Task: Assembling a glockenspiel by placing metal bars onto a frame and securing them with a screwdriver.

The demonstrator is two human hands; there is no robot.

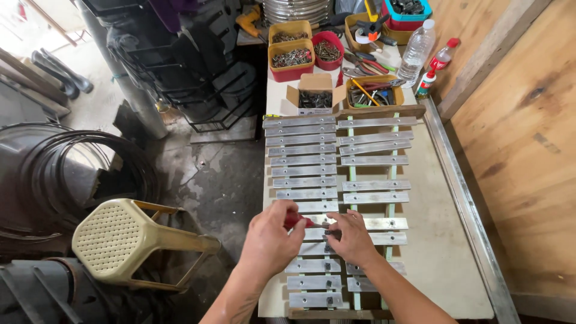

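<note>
L hand (271, 243) grips red-handled screwdriver (298, 221), fist closed; R hand (353, 238) pinches its tip area on metal bar (384, 224), grip narrow; bars on wood frame (352, 171), white table (438, 240).

Workshop, small metal/assembly shop by the look of it. Evidence: worktable (444, 240) with rows of flat metal bars (306, 162) laid across green rails. Top centre of frame: red and yellow bins of screws (291, 57), an open cardboard box of fasteners (315, 96), a tray of pliers and hand tools (372, 93), a yellow drill (249, 21). Plastic water bottle (417, 48) at top right, next to bare plywood wall panels (516, 132). Left side: stained concrete floor (222, 186), coils of dark wire (60, 174), stacked black metal frames (180, 66), a beige plastic stool (126, 240).
</note>
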